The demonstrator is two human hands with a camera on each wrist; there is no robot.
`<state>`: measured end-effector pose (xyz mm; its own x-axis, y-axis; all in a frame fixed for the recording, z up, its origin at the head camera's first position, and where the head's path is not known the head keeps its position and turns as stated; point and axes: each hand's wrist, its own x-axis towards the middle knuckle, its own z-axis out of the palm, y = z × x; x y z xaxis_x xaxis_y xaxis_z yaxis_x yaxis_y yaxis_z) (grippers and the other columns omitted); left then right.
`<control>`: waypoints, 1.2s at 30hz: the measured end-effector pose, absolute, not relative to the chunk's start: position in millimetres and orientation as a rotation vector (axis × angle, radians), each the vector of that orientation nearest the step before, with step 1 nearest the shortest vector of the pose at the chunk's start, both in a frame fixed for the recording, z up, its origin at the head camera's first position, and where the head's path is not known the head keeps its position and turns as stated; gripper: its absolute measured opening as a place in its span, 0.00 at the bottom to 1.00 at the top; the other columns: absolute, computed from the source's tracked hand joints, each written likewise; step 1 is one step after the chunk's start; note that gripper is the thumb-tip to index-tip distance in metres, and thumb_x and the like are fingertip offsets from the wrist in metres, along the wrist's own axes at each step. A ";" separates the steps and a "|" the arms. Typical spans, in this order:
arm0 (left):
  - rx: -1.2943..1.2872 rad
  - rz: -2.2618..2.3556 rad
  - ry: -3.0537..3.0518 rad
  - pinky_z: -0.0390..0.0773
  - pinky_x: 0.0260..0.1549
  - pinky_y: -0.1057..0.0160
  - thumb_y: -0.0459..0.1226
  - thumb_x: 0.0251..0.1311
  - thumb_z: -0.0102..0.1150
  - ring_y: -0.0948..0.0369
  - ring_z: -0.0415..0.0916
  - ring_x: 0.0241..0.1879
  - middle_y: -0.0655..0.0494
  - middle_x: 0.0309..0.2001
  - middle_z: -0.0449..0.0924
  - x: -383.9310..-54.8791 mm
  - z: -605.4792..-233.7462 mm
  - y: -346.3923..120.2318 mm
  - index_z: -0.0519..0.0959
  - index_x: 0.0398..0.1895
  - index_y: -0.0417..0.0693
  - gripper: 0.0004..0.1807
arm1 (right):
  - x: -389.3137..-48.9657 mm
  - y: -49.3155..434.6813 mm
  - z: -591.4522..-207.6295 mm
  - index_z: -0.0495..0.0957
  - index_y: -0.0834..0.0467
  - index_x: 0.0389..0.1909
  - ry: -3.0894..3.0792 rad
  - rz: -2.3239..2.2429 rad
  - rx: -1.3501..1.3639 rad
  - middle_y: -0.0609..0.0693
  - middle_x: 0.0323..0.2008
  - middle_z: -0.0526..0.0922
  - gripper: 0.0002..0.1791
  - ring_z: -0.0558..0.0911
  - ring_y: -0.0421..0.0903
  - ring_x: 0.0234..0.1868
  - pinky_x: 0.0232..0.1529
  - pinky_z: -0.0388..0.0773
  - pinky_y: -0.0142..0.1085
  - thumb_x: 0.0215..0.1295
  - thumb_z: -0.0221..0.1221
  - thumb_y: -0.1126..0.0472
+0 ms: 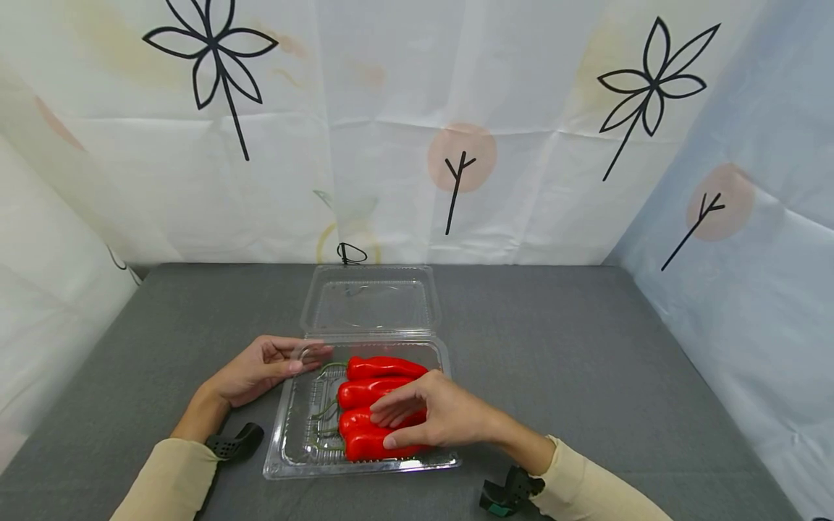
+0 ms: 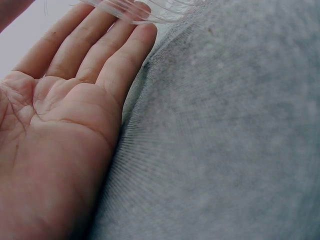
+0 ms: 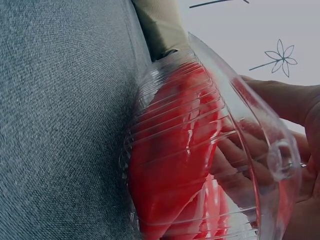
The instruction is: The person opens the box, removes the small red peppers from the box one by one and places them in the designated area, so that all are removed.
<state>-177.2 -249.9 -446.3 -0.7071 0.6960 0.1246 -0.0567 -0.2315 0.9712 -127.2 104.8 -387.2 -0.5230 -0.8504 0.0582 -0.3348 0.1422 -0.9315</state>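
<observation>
A clear plastic clamshell box (image 1: 280,452) lies open on the table. Several red peppers (image 1: 384,367) lie side by side in its base, green stems pointing left. My right hand (image 1: 449,412) is over the peppers, thumb on the nearest one and fingers extended across those behind. Through the clear wall in the right wrist view, red peppers (image 3: 175,135) show, with the right hand (image 3: 250,150) behind the plastic. At the box's back left corner, my left hand (image 1: 267,369) touches the rim. Its fingers (image 2: 112,57) run straight to the plastic edge (image 2: 145,17) in the left wrist view.
The box's clear lid (image 1: 371,300) is folded back toward the rear of the grey table (image 1: 554,347). White printed cloth (image 1: 391,145) hangs behind, with more cloth along both sides. A thin black cord (image 1: 352,253) shows at the back edge.
</observation>
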 end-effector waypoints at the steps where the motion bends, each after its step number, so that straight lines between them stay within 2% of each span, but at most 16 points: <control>1: 0.768 1.985 1.532 0.71 0.65 0.59 0.21 0.72 0.47 0.53 0.70 0.69 0.40 0.67 0.72 -177.2 -446.3 -249.9 0.64 0.70 0.25 0.24 | -127.2 104.8 -386.9 0.82 0.66 0.56 1.935 -1.363 -1.132 0.55 0.47 0.88 0.21 0.87 0.37 0.45 0.50 0.83 0.35 0.63 0.69 0.65; 13: 0.749 1.970 1.573 0.72 0.64 0.60 0.20 0.71 0.46 0.54 0.71 0.68 0.41 0.67 0.73 -176.9 -446.6 -250.4 0.64 0.70 0.24 0.24 | -126.6 104.6 -385.2 0.81 0.63 0.58 1.990 -1.247 -1.163 0.51 0.49 0.88 0.22 0.86 0.32 0.43 0.47 0.83 0.31 0.64 0.69 0.63; 23: 0.748 1.962 1.593 0.71 0.65 0.59 0.21 0.71 0.48 0.53 0.71 0.68 0.37 0.66 0.73 -176.3 -445.6 -249.4 0.63 0.69 0.21 0.24 | -124.7 104.9 -381.0 0.82 0.61 0.57 2.080 -1.112 -1.219 0.46 0.46 0.87 0.19 0.84 0.29 0.41 0.44 0.82 0.26 0.67 0.67 0.58; 28: 0.749 1.957 1.601 0.71 0.65 0.59 0.21 0.71 0.48 0.53 0.71 0.68 0.37 0.66 0.73 -176.5 -444.8 -249.5 0.63 0.69 0.21 0.25 | -124.3 105.4 -379.2 0.81 0.57 0.59 2.127 -1.003 -1.307 0.42 0.47 0.85 0.22 0.81 0.29 0.42 0.44 0.81 0.25 0.68 0.66 0.54; 36: 0.750 1.948 1.608 0.71 0.65 0.60 0.21 0.71 0.47 0.54 0.71 0.68 0.38 0.66 0.73 -177.6 -446.5 -250.3 0.64 0.69 0.23 0.24 | -124.2 104.6 -379.3 0.78 0.57 0.62 2.106 -0.976 -1.383 0.43 0.48 0.82 0.25 0.79 0.29 0.44 0.44 0.80 0.24 0.69 0.66 0.51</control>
<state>-177.6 -250.3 -446.5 -0.7222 0.6847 0.0982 -0.0334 -0.1763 0.9838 -124.2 104.6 -379.3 -0.4060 -0.9136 0.0204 -0.6060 0.2525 -0.7544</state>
